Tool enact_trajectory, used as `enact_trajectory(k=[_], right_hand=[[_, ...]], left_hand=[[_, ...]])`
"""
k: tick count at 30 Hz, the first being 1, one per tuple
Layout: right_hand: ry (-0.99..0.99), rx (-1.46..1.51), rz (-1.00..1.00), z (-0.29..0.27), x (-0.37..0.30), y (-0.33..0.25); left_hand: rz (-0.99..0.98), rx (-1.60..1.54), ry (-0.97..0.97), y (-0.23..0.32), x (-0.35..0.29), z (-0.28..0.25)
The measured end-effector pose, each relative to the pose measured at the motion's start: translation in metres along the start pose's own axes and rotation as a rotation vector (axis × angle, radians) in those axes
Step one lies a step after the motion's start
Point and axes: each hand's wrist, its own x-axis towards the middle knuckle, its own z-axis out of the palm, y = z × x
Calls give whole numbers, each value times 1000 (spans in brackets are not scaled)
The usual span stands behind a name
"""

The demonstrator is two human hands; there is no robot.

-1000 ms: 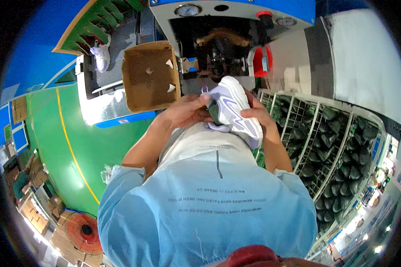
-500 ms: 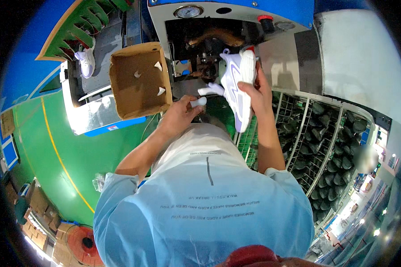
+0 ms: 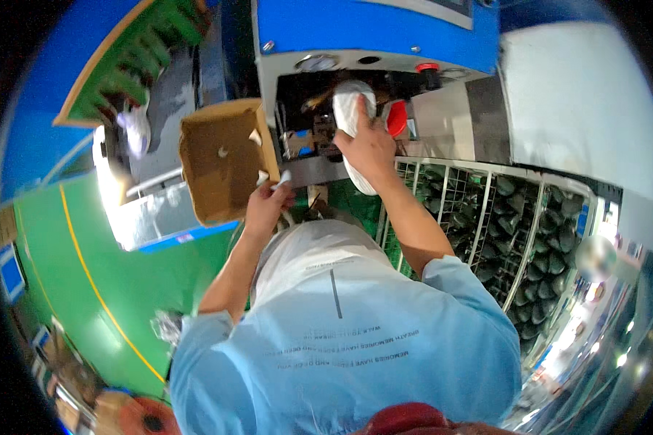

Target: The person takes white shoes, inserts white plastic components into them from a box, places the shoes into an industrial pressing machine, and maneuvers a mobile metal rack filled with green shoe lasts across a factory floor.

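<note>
In front of the machine opening, my right hand (image 3: 372, 151) is closed around a white sneaker (image 3: 347, 116). Its pale sole faces up, with my index finger stretched along it and my thumb at its left side. A red piece (image 3: 397, 117) shows just right of the shoe; I cannot tell whether it is joined to it. My left hand (image 3: 265, 209) pinches a small white piece (image 3: 284, 178) by the lower right corner of an open cardboard box (image 3: 221, 190). A few small white bits lie inside that box, one of them a white scrap (image 3: 255, 135).
A blue and grey machine (image 3: 370, 32) with a gauge and a red button (image 3: 428, 71) stands ahead. On the right is a wire rack (image 3: 490, 181) of dark shoe-shaped pieces. Another white-lilac sneaker (image 3: 134, 130) rests at the left, near a green slotted rack (image 3: 141, 54).
My right hand has rolled the sneaker from its side to sole up and moved it left. The left hand has shifted left toward the box, still with the small white piece. The view has tilted.
</note>
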Motion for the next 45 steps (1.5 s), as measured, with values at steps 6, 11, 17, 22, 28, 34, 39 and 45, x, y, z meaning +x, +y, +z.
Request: enact_trajectory(k=[6, 11, 17, 22, 28, 34, 39, 45], right_hand=[[201, 30, -146, 18, 5, 13], [339, 105, -280, 27, 5, 29], [807, 188, -366, 45, -20, 32], [679, 254, -351, 49, -108, 53], [110, 244, -278, 1, -209, 44], [122, 1013, 202, 59, -126, 63], [178, 1527, 191, 98, -75, 18], [168, 1945, 129, 45, -157, 144]], left_hand=[[171, -20, 269, -7, 19, -44], [99, 336, 70, 11, 36, -71], [36, 151, -233, 32, 37, -32], [-190, 61, -421, 52, 27, 27], [-507, -286, -803, 47, -13, 66], [-626, -204, -778, 14, 2, 53], [-517, -172, -636, -1, 9, 31], [-317, -190, -584, -4, 22, 9]])
